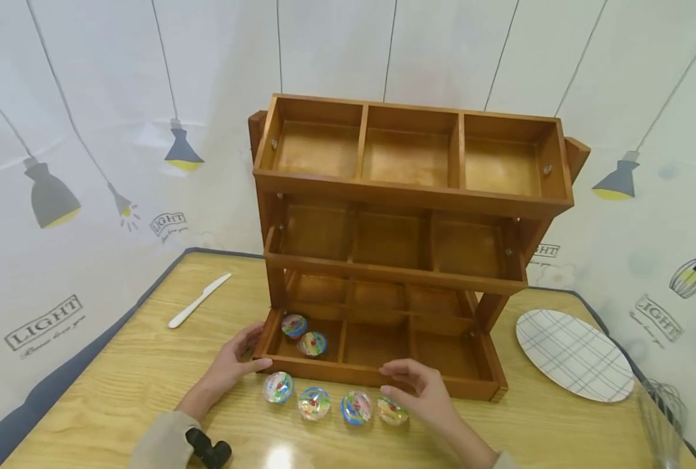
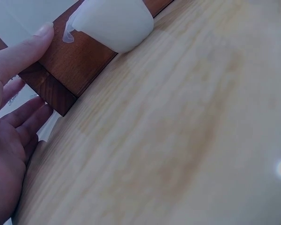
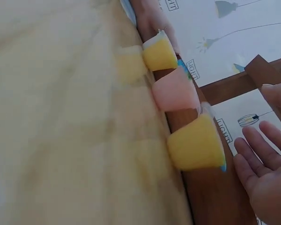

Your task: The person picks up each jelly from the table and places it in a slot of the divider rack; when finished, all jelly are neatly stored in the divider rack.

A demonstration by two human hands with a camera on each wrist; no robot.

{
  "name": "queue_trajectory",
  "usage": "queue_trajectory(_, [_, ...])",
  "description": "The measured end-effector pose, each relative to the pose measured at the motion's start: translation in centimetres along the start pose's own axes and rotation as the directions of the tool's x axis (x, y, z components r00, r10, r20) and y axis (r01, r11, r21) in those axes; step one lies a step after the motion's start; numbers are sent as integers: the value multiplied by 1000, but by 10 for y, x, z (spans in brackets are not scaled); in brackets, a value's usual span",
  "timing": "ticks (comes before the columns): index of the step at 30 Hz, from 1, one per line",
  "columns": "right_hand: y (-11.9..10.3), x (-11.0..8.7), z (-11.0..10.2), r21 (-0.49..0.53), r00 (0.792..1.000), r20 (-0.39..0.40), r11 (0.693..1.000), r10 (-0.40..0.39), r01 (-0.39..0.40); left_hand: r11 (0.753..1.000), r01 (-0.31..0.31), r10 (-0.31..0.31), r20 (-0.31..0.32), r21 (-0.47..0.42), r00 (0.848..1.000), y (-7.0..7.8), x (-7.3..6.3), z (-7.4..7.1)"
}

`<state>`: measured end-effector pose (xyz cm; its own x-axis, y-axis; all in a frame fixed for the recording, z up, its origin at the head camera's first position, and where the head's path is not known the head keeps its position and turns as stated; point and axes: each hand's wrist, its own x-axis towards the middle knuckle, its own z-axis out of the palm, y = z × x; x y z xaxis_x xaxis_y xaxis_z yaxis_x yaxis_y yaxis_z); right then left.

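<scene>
Now, in the head view, the squat yellow plastic cup with the shiny printed lid point(image 1: 393, 412) lies toward eight o'clock from your right hand point(image 1: 424, 391), just beside the thumb. Those fingers are softly bent, well parted from the thumb, and hold nothing. The cup shows no clear long axis; its pink neighbour cup point(image 1: 356, 408) sits at nine o'clock from it. Your left hand point(image 1: 231, 365) is farther, its loosely spread fingers around one corner of the brown wooden three-tier rack point(image 1: 348, 374), without any cup.

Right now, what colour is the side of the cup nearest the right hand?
Yellow; the cup's side shows best in the right wrist view.
</scene>
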<state>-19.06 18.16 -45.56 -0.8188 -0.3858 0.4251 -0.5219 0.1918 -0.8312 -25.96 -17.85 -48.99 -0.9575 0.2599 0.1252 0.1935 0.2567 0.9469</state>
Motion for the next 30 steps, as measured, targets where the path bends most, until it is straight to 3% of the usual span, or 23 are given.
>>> queue_trajectory(4, [1, -18, -7, -8, 993, 9, 993, 122, -122, 1000, 7, -6, -6, 14, 1000, 0, -2, -1])
queue_trajectory(8, [5, -27, -8, -10, 961, 77, 964, 267, -267, 1000, -17, 18, -16, 16, 1000, 1, -2, -2])
queue_trajectory(12, [10, -31, -5, -41, 939, 108, 945, 326, -323, 1000, -14, 14, -9, 16, 1000, 1, -1, -1])
queue_trajectory(17, [12, -34, -3, -54, 927, 87, 931, 364, -360, 1000, -3, 3, -3, 12, 1000, 0, 0, -1])
queue_trajectory(24, [14, -35, -3, -50, 945, 87, 949, 314, -311, 1000, 1, -1, -5, 27, 1000, 0, 0, -1])
queue_trajectory(30, [13, -35, -3, -53, 945, 83, 948, 316, -313, 1000, -16, 16, -5, 23, 1000, 2, -1, 1])
